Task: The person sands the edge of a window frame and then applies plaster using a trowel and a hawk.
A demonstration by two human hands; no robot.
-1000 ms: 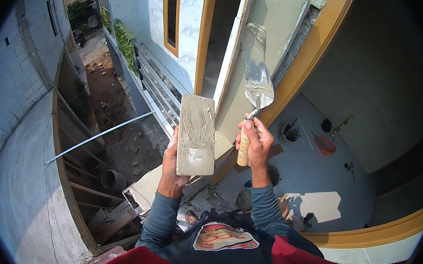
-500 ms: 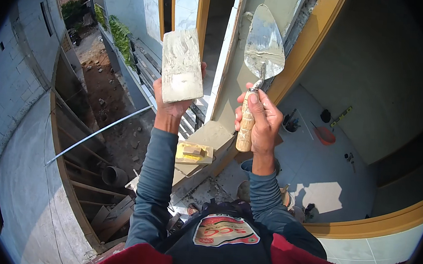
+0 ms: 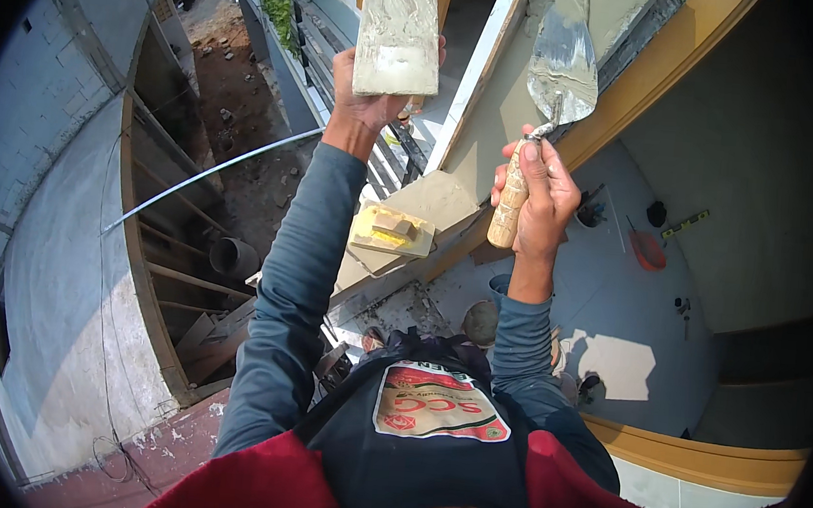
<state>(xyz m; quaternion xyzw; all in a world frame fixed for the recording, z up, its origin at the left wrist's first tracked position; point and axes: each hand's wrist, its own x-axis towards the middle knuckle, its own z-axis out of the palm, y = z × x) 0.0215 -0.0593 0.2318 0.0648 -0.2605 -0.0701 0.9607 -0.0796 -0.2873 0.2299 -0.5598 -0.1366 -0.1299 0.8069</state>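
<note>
My left hand (image 3: 366, 106) is raised at upper centre, closed on a flat rectangular board (image 3: 397, 34) smeared with grey mortar, whose underside is hidden. Right of it, my right hand (image 3: 535, 193) grips the pale wooden handle of a pointed trowel (image 3: 562, 70), blade upward and streaked with mortar, over the plastered strip beside an orange frame; whether the blade touches the plaster, I cannot tell. Below and between my hands, a float (image 3: 391, 232) with a yellow patch and a block handle lies on the mortar-covered ledge (image 3: 449, 195).
Left are a drop with rubble (image 3: 228, 97), a curved concrete wall (image 3: 72, 256) and a thin pale pipe (image 3: 203, 171). Right, through the orange frame (image 3: 664, 78), are a tiled floor (image 3: 651, 302), buckets (image 3: 479, 322), an orange basin (image 3: 648, 254) and a level (image 3: 686, 223).
Both hands have risen in view, the board moving up from the middle to the top and uncovering the float on the ledge. The trowel has ended higher and further right.
</note>
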